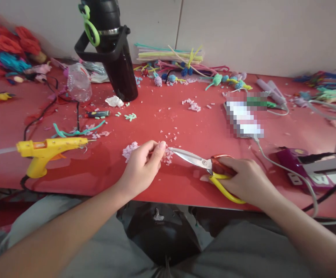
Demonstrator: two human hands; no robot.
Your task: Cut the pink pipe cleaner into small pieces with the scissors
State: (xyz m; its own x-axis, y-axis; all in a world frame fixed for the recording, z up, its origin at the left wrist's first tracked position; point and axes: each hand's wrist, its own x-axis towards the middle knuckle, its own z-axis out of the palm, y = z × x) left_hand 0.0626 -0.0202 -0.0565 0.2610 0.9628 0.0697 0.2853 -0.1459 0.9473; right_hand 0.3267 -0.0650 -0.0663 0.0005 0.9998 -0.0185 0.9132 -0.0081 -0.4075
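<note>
My right hand (pixel 247 179) is closed round the handles of a pair of scissors (pixel 192 159), one handle orange-red and the other yellow. The blades look nearly together and point left. Their tip lies just beside my left hand (pixel 145 164), whose thumb and forefinger are pinched. Whatever sits in that pinch is too small to make out. Behind the left fingers lies a heap of short pale pink cut pieces (pixel 130 150). More pink bits (pixel 168 157) are scattered on the red table (pixel 156 116) under the scissor tip.
A yellow glue gun (pixel 52 148) lies at left, its cable trailing. Behind it stand a black tumbler (pixel 118 65) and a clear plastic bottle (pixel 79 83). Bundled fuzzy stems (pixel 169 55) line the wall. A white, blurred-out device (pixel 245 117) and a purple object (pixel 304 170) with cords lie at right.
</note>
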